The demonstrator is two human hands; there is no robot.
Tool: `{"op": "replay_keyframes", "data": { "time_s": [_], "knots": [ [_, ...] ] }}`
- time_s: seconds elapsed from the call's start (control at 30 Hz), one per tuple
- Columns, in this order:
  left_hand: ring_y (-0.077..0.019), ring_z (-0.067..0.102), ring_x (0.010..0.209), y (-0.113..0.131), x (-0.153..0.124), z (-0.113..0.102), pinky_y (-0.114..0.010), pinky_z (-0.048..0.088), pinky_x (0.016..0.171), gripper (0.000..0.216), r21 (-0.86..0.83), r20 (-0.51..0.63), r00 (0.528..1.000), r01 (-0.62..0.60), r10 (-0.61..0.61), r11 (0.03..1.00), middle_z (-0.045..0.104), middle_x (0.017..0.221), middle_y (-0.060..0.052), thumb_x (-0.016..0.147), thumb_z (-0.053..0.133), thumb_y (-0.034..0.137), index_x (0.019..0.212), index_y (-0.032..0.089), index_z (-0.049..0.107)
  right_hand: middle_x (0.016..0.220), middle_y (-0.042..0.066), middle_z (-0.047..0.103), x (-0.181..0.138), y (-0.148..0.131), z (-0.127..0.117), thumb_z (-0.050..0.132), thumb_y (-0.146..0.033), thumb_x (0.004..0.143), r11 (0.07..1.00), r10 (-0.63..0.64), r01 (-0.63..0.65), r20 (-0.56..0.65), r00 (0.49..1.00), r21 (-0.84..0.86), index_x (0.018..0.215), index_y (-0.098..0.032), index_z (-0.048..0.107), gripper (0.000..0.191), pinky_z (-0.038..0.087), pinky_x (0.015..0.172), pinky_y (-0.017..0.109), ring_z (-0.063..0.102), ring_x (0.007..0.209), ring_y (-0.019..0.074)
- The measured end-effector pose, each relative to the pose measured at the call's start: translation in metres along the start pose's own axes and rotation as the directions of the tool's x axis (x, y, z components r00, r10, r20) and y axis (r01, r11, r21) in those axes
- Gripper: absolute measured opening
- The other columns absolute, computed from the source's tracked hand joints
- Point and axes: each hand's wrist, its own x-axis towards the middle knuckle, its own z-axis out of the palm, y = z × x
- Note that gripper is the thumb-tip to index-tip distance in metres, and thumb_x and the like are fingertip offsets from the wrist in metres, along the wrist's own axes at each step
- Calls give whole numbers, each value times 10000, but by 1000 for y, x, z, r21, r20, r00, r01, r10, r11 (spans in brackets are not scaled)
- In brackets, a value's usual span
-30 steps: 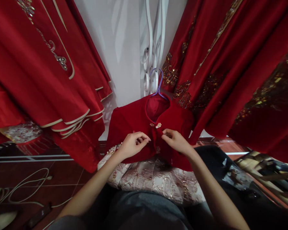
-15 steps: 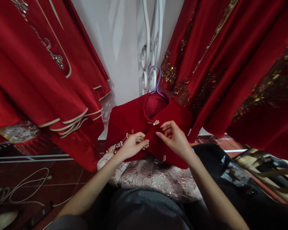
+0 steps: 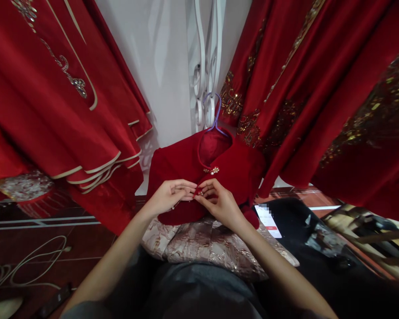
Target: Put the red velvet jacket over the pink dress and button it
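Observation:
A red velvet jacket (image 3: 176, 164) with a round neckline lies spread in front of me, a purple hanger (image 3: 216, 116) at its collar. A pearl and gold clasp (image 3: 214, 171) sits at the neck. Below it, my right hand (image 3: 221, 204) pinches the front edge of the jacket beside a small beaded fastening (image 3: 200, 193). My left hand (image 3: 171, 196) meets it from the other side, thumb and fingers closed on the cloth. The fingertips partly cover what they grip. Pale brocade fabric (image 3: 213, 246) lies under the jacket on my lap.
Red gowns (image 3: 69, 133) hang at the left, and more with gold sequins (image 3: 302, 102) at the right. A white scrolled metal stand (image 3: 201, 66) rises behind. A lit phone (image 3: 268, 221) lies on a dark surface at right. White cables (image 3: 36, 252) run across the tiled floor.
My right hand has moved left and down to the jacket's front edge, where both hands now meet. The edge has been drawn left, and the phone at right has come into view.

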Motion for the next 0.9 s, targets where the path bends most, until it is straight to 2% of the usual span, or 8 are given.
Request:
{"op": "replay_keyframes", "data": {
  "time_s": [0.07,0.1,0.23,0.3,0.4,0.5,0.73,0.9],
  "knots": [
    [-192,695,927,0,-1,-6,-353,555,886,307,36,12,1000,-3,3,999,724,1003,-103,778,671,297,1033,125,676,827,25,628,1,3,-1,665,-340,787,1000,-2,2,-10,1000,8,961,-207,559,243,523,603,232,619,736,136],
    [-191,699,909,-1,-1,-10,-355,558,875,298,75,-19,1000,-14,15,997,726,996,-105,777,664,293,1022,125,677,816,24,629,2,4,-1,664,-327,788,1000,0,0,-24,1000,5,954,-203,569,228,521,606,231,619,727,134],
    [-173,699,756,-10,2,-26,-331,576,759,176,380,-275,953,-15,129,925,732,843,-72,720,662,256,851,138,668,801,27,652,7,12,-4,663,-306,786,1000,13,-15,-57,998,-18,963,-192,615,216,523,618,237,630,712,134],
    [-168,691,718,-18,4,-30,-308,571,709,155,453,-295,947,18,131,891,721,782,-48,683,680,250,793,149,636,800,30,667,9,14,-5,661,-306,787,999,21,-22,-46,999,-25,969,-189,639,217,527,622,240,638,713,136],
    [-164,694,724,-30,11,-28,-295,568,702,207,391,-236,967,1,99,920,714,764,-35,650,712,250,799,149,611,824,40,685,10,17,-5,653,-315,793,998,25,-26,-22,999,-53,967,-193,681,214,533,632,246,650,730,144],
    [-156,694,712,-37,17,-24,-304,569,734,228,275,-234,968,-21,88,961,719,746,-39,615,742,212,795,140,621,850,49,694,12,21,-4,644,-319,800,998,12,-13,-20,1000,-68,970,-203,707,215,542,654,252,656,749,151],
    [-182,707,794,-27,17,-18,-372,554,858,295,115,-221,975,9,17,993,745,823,-65,618,763,241,873,113,686,898,72,689,25,34,8,625,-321,824,999,-40,39,-89,995,-16,1013,-181,708,250,555,682,256,652,757,147],
    [-196,708,833,-26,17,-14,-380,548,888,343,104,-284,958,-17,46,994,746,869,-77,612,779,239,918,108,698,908,68,668,30,39,23,614,-298,832,997,-72,70,-130,989,-22,1023,-177,698,241,561,696,252,650,774,142]
  ]
}}
